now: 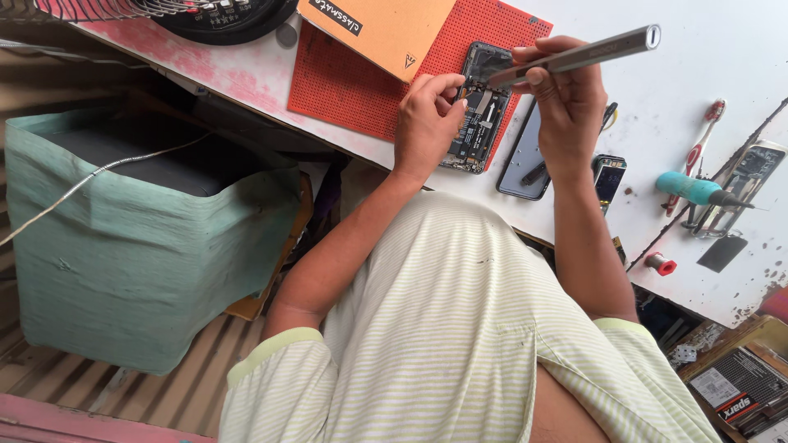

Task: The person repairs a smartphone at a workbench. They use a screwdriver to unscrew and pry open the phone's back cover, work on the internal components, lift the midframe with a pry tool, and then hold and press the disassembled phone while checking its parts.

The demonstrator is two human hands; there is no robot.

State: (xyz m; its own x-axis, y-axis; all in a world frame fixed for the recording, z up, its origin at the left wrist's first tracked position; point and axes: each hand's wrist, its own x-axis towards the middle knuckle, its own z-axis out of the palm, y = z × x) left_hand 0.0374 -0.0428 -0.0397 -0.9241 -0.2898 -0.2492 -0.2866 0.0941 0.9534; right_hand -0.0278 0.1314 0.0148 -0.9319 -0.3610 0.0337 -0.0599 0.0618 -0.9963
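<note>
An opened phone (480, 111), back cover off, dark circuit boards and metal shields exposed, is laid on a red perforated mat (361, 86) at the far side of the table (722, 49). The left hand (427, 123) is curled over the phone's left edge, fingertips pinched on a small part inside; what the part is cannot be told. A slim grey metal driver (587, 53), cylindrical, is gripped by the right hand (566, 107), fingers closed around it, tip set down into the phone's upper end.

Just right of the phone a glossy grey back cover (524, 160) is seen flat, and beside it a small dark module (609, 176). Further right a teal-handled screwdriver (698, 190), a red-white toothbrush (704, 143) and a small red cap (659, 263) are scattered. An orange notebook (377, 29) is overlapped on the mat.

The table is white, stained pink and speckled with dark marks. At the left a box draped in green cloth (139, 230) is stood on a slatted floor.
</note>
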